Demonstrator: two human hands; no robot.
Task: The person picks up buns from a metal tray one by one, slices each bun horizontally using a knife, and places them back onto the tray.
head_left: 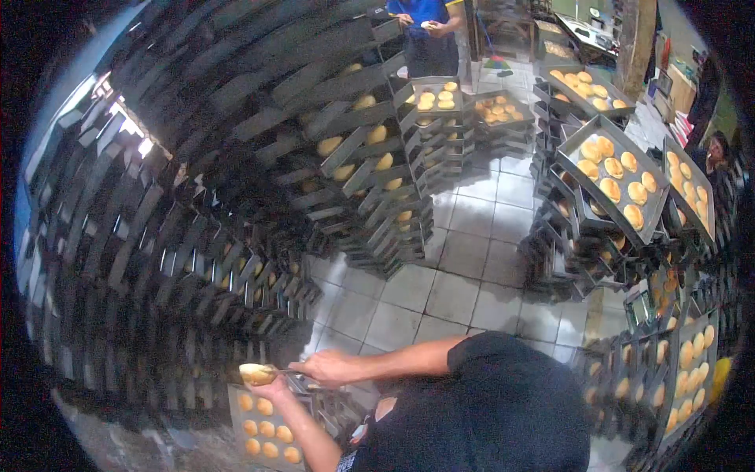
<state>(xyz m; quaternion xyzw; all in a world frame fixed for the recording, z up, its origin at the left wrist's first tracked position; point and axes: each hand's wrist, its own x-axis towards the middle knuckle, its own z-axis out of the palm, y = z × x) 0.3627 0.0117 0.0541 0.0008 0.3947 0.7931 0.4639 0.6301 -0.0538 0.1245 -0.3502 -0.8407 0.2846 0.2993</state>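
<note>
My left hand (269,385) is closed around a round bun (253,371), held up above a tray at the lower left. My right hand (326,368) is closed on the handle of a thin tool (287,370), which looks like a knife or spatula. Its tip reaches the bun, and whether it is inside the bun I cannot tell. Below my left hand, golden buns (268,430) lie in rows on a dark metal tray (236,393).
Tall stacks of metal trays (197,267) stand close on the left. On the right, more stacks carry a tilted tray (578,169) of buns. A tiled floor aisle (452,295) runs between them. At the back stands a person in a blue shirt (429,11); another person (716,153) is at far right.
</note>
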